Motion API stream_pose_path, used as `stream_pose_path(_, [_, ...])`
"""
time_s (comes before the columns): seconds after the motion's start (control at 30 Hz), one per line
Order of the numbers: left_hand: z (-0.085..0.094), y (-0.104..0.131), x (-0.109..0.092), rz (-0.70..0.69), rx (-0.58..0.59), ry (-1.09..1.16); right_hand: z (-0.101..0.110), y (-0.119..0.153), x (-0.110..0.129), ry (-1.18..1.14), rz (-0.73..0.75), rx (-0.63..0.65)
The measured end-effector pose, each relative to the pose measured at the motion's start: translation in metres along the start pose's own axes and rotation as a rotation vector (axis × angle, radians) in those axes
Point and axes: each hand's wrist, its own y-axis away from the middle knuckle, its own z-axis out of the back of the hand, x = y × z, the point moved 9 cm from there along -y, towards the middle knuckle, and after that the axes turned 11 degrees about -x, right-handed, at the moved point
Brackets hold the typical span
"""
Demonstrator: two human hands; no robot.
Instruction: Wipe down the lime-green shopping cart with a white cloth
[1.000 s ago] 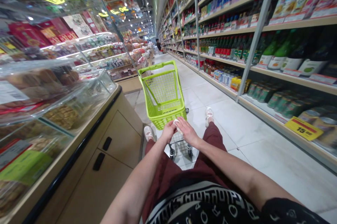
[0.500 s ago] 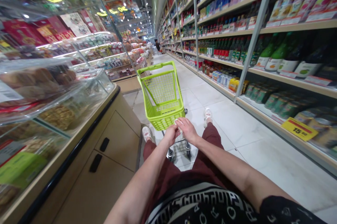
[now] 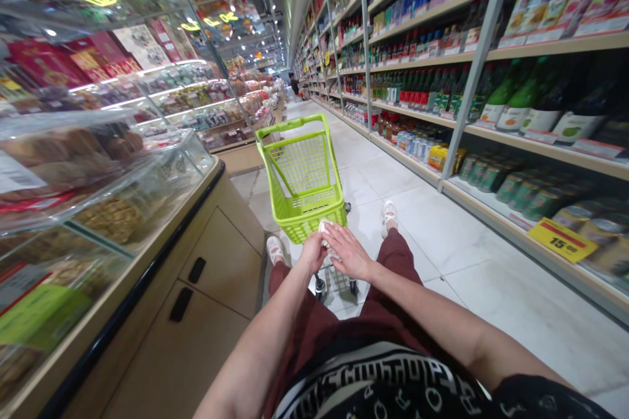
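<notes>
My left hand (image 3: 312, 252) is closed on a crumpled white tissue (image 3: 324, 225), part of which shows at its fingertips. My right hand (image 3: 350, 253) lies across the tissue and the left fingers, its own fingers stretched out flat. The two hands touch in front of my body, and they hide most of the tissue. Just beyond them stands a lime-green shopping cart basket (image 3: 307, 209) with nothing visible in it. Its wheels and lower wire frame (image 3: 339, 278) show below my hands, between my legs.
At the left, a wooden counter (image 3: 196, 301) bears clear bins of packaged food. Tall shelves (image 3: 466, 58) of bottles, cans and cartons line the right side, with a yellow price tag (image 3: 563, 240). A tiled aisle (image 3: 344, 117) runs ahead, where a person (image 3: 295, 84) is far off.
Both hands have shifted slightly left. The right hand has flattened over the left, its fingers straighter, and more of the white tissue shows. The cart stays in place.
</notes>
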Motion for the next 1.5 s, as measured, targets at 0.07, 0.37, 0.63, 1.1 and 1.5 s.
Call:
stream_pose_path(0.07, [0.001, 0.000, 0.000, 0.029, 0.032, -0.050, -0.002, 0.001, -0.004, 0.058, 0.015, 0.027])
stream_pose_path(0.37, [0.000, 0.000, 0.002, -0.045, 0.034, -0.399, -0.006, 0.004, -0.034, 0.064, -0.051, -0.135])
stream_pose_path(0.63, [-0.039, 0.022, -0.046, -0.849, 0.030, -1.258, 0.014, -0.037, -0.072, 0.194, -0.063, -0.302])
stream_pose_path(1.1, [0.003, 0.005, -0.024, -0.913, -0.027, -1.890, 0.002, -0.033, -0.065, 0.166, -0.031, -0.237])
stream_pose_path(1.5, [0.007, 0.007, -0.019, -0.775, 0.010, -1.423, -0.026, -0.018, -0.055, 0.130, 0.023, -0.177])
